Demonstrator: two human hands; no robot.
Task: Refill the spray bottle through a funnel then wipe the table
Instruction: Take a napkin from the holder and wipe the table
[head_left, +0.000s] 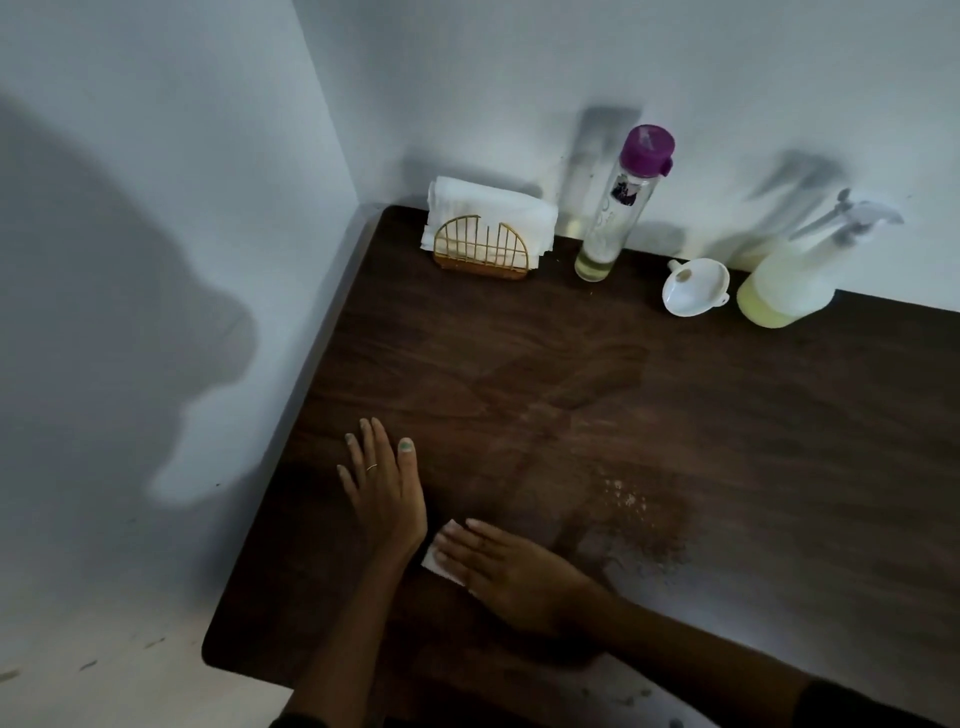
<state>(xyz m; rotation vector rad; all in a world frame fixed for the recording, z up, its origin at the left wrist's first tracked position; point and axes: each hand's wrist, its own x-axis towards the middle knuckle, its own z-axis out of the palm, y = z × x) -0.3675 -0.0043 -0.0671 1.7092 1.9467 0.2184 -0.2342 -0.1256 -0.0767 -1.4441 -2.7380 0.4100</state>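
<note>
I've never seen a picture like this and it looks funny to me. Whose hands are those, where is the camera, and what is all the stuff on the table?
There is no machine here. The camera sits on a person's head and looks down, so you see their own two hands. The right hand presses a white tissue flat on the dark table to wipe it. The left hand rests flat beside it, holding nothing. Some crumbs lie to the right. At the back stand a napkin holder, a bottle with a purple cap, a white funnel and a spray bottle with yellowish liquid.
</note>
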